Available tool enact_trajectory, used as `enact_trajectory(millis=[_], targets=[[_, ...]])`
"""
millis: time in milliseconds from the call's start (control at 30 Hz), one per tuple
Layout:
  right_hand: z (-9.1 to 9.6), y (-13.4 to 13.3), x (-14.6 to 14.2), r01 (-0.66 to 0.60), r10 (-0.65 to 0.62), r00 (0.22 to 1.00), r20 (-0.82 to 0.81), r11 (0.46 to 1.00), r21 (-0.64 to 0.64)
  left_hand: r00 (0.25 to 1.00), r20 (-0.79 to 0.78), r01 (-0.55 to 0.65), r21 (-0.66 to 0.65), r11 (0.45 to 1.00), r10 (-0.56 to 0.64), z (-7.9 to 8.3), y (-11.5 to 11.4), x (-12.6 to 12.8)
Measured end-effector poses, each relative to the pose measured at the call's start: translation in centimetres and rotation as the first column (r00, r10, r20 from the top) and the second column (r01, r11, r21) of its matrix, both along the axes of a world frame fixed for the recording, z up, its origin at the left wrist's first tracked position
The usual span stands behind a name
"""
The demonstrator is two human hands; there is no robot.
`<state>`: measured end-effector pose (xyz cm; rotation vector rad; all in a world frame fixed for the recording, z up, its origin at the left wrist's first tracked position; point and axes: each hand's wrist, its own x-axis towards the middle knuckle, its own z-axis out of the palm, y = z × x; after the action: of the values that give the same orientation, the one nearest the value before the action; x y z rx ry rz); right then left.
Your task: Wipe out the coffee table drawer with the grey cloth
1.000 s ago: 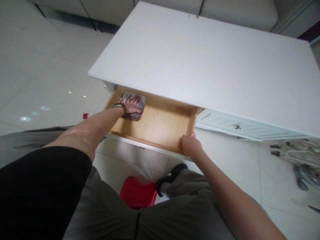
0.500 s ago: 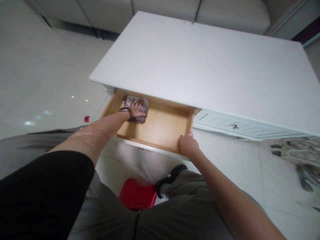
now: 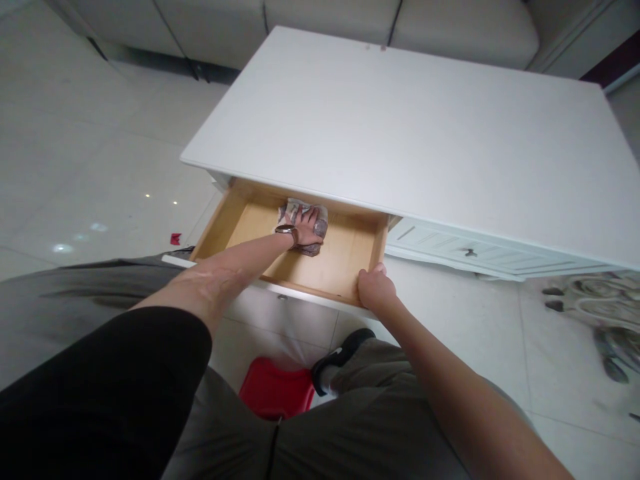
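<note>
A wooden drawer (image 3: 345, 260) is pulled out from the white coffee table (image 3: 400, 127). My left hand (image 3: 306, 227) lies flat with fingers spread on a folded patterned cloth (image 3: 309, 249), pressing it against the drawer's bottom near the middle. The cloth is purplish brown and cream, and my palm covers part of it. A watch (image 3: 286, 229) is on my left wrist. At the drawer's front right corner, my right hand (image 3: 376, 287) is closed around the edge, its fingertips partly hidden.
A grey sofa (image 3: 330, 20) stands behind the table. Beneath the drawer, a red plastic stool (image 3: 277, 390) sits between my legs, beside my black shoe (image 3: 343, 357). A small red scrap (image 3: 175, 239) lies on the tiled floor at left. Carved furniture (image 3: 600, 303) is at right.
My left hand has slid the cloth to the right, from the drawer's left part to about its middle. My right hand keeps its grip on the corner.
</note>
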<state>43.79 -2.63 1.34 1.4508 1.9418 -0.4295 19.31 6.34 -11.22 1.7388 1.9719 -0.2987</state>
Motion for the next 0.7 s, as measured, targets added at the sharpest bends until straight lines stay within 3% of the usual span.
enact_trajectory(millis=[200,400,533,700], targets=[[0.2,0.0,-0.2,0.000,0.000,1.000,0.011,1.000,-0.005,0.998,0.053,-0.015,0.008,1.000,0.014,-0.5,0.8,7.0],[-0.5,0.0,-0.1,0.008,-0.008,1.000,-0.007,1.000,0.013,0.994,0.098,0.038,0.062,0.997,-0.044,-1.0,1.5,13.5],[-0.8,0.2,-0.3,0.016,-0.016,1.000,0.007,1.000,-0.004,0.989,0.128,0.072,0.054,0.996,-0.078,-0.6,1.5,15.7],[-0.4,0.0,-0.3,0.010,-0.009,1.000,0.025,1.000,-0.030,0.978,0.189,0.083,0.018,0.996,-0.085,-0.3,0.9,16.2]])
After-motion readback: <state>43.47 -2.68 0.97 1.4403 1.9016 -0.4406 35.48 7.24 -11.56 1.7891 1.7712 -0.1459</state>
